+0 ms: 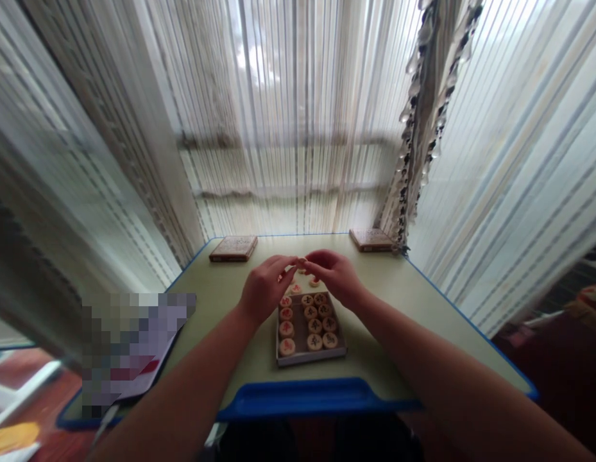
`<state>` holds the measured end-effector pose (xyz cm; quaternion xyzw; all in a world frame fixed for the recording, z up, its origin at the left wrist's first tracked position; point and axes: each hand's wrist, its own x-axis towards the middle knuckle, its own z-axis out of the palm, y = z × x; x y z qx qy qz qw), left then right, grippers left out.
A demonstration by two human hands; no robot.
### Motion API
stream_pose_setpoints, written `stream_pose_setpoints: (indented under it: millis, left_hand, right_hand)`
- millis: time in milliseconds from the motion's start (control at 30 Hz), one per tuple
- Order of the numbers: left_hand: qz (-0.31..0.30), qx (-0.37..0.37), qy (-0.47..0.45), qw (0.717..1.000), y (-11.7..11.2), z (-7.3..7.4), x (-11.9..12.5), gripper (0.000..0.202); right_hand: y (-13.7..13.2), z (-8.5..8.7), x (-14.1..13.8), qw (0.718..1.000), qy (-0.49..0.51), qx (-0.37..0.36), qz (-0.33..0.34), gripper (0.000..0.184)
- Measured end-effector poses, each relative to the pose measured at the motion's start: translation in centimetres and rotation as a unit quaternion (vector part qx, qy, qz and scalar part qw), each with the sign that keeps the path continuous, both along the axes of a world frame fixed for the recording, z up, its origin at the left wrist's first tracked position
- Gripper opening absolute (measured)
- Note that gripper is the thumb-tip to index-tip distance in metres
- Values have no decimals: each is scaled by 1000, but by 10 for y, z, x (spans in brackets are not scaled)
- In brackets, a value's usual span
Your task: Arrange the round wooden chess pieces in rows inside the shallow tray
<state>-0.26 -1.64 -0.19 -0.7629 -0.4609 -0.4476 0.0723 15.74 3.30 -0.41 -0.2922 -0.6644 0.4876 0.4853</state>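
A shallow grey tray (343, 339) lies in the middle of a pale green table (413, 301) and holds several round wooden chess discs (315, 325) with red and black marks. My left hand (265, 289) and my right hand (333, 273) meet just beyond the tray's far edge, fingertips pinched together over a few loose discs (314, 282). A small disc seems held between the fingertips, but which hand grips it is unclear.
Two flat brown boxes lie at the table's far edge, one at the left (233, 248) and one at the right (372, 239). A blurred-out flat item (134, 346) sits at the table's left. Sheer curtains (298, 115) hang close behind. The table has a blue rim (302, 396).
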Motion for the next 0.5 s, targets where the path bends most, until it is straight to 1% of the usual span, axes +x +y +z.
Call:
stream_pose_setpoints:
  millis: [100, 167, 300, 433, 500]
  left_hand:
    - [-23, -43, 6, 999, 3, -1, -3, 27]
    - [-29, -52, 0, 998, 3, -1, -5, 28]
    - [-15, -47, -22, 999, 0, -2, -6, 25]
    - [-14, -76, -21, 997, -2, -3, -7, 29]
    - [-2, -86, -18, 996, -2, -3, -6, 29]
  right_hand:
    - [4, -3, 2, 1000, -17, -15, 9, 31]
    - [2, -3, 2, 999, -22, -23, 18, 31]
    - [-5, -3, -2, 999, -17, -26, 27, 31]
    - [-5, -4, -3, 999, -24, -31, 38, 30]
    - [-2, -5, -3, 998, -27, -40, 43, 32]
